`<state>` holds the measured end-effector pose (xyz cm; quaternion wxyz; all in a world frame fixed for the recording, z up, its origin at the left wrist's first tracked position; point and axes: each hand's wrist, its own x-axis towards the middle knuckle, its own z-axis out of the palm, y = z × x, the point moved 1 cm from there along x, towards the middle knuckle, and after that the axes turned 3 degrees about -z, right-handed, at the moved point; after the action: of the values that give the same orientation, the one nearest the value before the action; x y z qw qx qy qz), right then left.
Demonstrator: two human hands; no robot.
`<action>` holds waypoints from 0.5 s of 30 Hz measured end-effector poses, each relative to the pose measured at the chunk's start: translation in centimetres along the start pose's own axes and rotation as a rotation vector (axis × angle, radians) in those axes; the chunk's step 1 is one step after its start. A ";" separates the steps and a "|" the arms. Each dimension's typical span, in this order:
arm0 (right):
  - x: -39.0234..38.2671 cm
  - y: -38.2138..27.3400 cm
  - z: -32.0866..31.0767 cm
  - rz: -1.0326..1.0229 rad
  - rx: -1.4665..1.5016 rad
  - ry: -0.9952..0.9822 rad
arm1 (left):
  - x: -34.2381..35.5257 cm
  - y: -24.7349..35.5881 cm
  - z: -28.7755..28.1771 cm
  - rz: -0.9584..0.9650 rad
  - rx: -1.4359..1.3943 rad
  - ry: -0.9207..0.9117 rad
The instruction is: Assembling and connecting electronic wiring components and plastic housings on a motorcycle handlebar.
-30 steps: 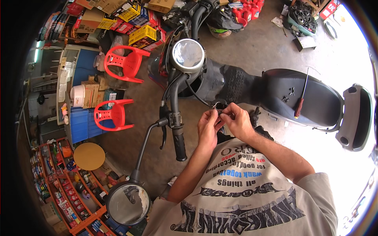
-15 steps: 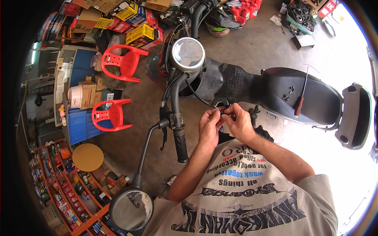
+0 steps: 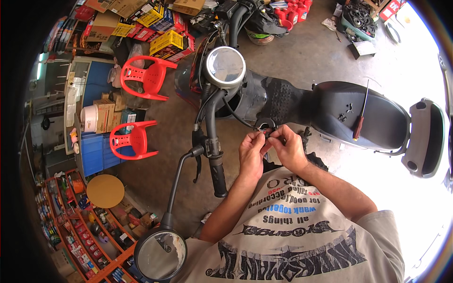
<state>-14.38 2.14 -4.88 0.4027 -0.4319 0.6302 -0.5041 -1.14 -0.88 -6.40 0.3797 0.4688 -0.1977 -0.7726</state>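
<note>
In front of my body, my left hand (image 3: 252, 150) and my right hand (image 3: 289, 148) meet with fingertips pinched together. Between them is a black C-shaped part (image 3: 265, 122), like half of a handlebar switch housing, with a bit of red and thin wiring at its inner side. A black cable (image 3: 232, 113) runs from the handlebar toward it. My fingers cover its lower portion, so what each fingertip presses on is hidden. To the right, on the scooter's black seat (image 3: 389, 115), lie a screwdriver (image 3: 358, 128) with a dark red handle and several small dark parts (image 3: 349, 108).
The handlebar grip (image 3: 217, 177) and brake lever stand left of my forearm, with a round mirror (image 3: 161, 255) below. Two red plastic chairs (image 3: 152, 79) and a shelf of goods (image 3: 94, 236) are at the left. Boxes (image 3: 167, 43) are stacked at the far left.
Handlebar grip and left mirror have shifted slightly to the right. Both hands stay pinched at the black part, with only small finger movement.
</note>
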 end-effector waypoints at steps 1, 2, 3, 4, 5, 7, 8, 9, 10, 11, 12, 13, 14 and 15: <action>0.0 0.0 0.0 -0.003 0.007 -0.003 | 0.0 0.0 0.0 -0.004 -0.005 0.008; 0.0 -0.1 0.0 -0.002 0.008 -0.003 | -0.1 0.0 0.0 -0.004 -0.005 0.008; 0.0 -0.2 -0.1 0.017 0.013 -0.017 | -0.1 0.0 0.0 -0.014 -0.011 0.014; 0.0 -0.2 -0.1 0.037 0.019 -0.029 | -0.1 -0.1 0.1 -0.024 -0.017 0.020; 0.0 -0.2 -0.1 0.037 0.019 -0.028 | -0.1 0.0 0.1 -0.025 -0.016 0.019; 0.0 -0.2 -0.1 0.024 0.010 -0.030 | -0.1 0.0 0.2 -0.038 -0.022 0.020; 0.0 -0.3 -0.1 0.024 0.010 -0.029 | -0.1 0.0 0.1 -0.038 -0.021 0.020; 0.0 -0.3 -0.2 0.023 0.009 -0.031 | -0.1 -0.1 0.1 -0.040 -0.023 0.020; 0.0 -0.3 -0.2 0.023 0.008 -0.033 | 0.0 -0.1 0.0 -0.043 -0.026 0.020; -0.1 -0.3 -0.2 0.023 0.008 -0.032 | 0.0 -0.2 0.0 -0.043 -0.026 0.019; -0.1 -0.3 -0.2 0.036 0.011 -0.037 | 0.0 -0.3 0.0 -0.041 -0.034 0.015; -0.1 -0.3 -0.2 0.049 0.013 -0.042 | 0.0 -0.3 -0.1 -0.038 -0.043 0.010; -0.1 -0.3 -0.2 0.048 0.014 -0.042 | 0.1 -0.3 -0.1 -0.038 -0.042 0.010; -0.1 -0.3 -0.1 0.051 0.007 -0.036 | 0.1 -0.4 -0.2 -0.040 -0.041 0.013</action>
<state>-14.44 2.22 -4.58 0.4280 -0.4233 0.6321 -0.4880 -1.13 -0.70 -6.81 0.3753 0.4696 -0.1699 -0.7809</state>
